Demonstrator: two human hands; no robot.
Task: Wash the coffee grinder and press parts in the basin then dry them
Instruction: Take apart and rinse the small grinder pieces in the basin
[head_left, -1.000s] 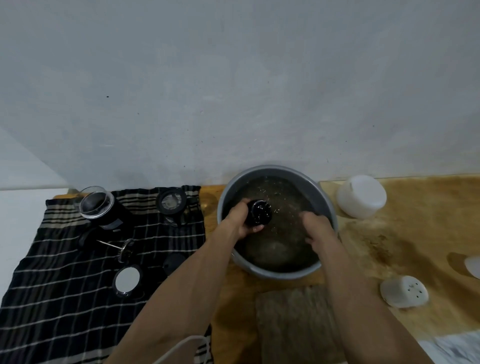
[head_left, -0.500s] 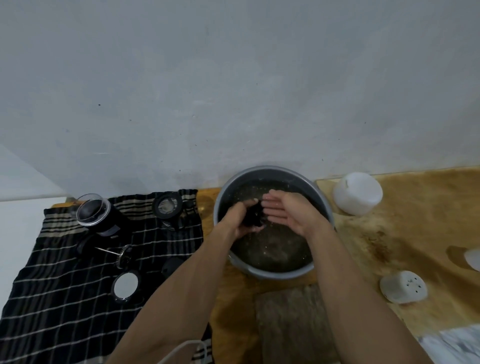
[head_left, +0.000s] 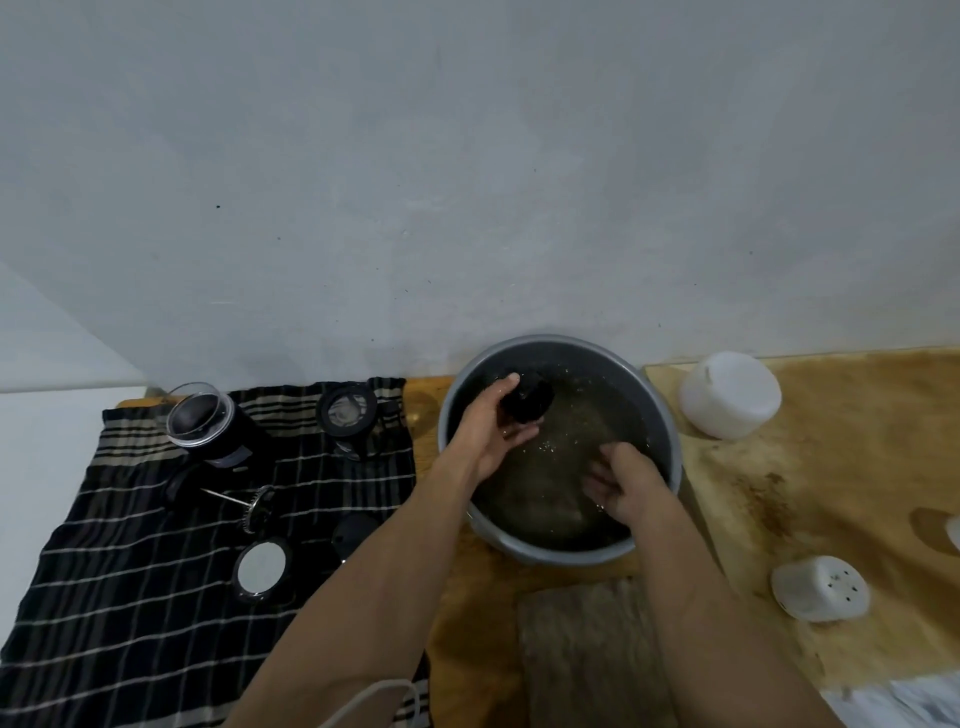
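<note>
A grey metal basin (head_left: 667, 431) of murky water stands on the wooden counter. My left hand (head_left: 488, 431) grips a small black cylindrical part (head_left: 530, 402) over the basin's far left side. My right hand (head_left: 621, 480) is low at the water's near right, fingers loosely curled, nothing seen in it. On a black striped cloth (head_left: 130, 597) to the left lie a glass-topped black grinder jar (head_left: 208, 426), a black filter cup (head_left: 349, 415), a plunger rod with mesh (head_left: 249, 506), a round lid with a pale centre (head_left: 261, 569) and a small black cap (head_left: 355, 535).
A white plastic container (head_left: 730, 395) lies right of the basin. A smaller white perforated cup (head_left: 821, 595) lies at the near right. A grey-brown mat (head_left: 587, 654) sits in front of the basin. The wall rises just behind the counter.
My right hand left the black part and dropped to the water at the basin's near right. My left hand still holds the part, now a little farther back.
</note>
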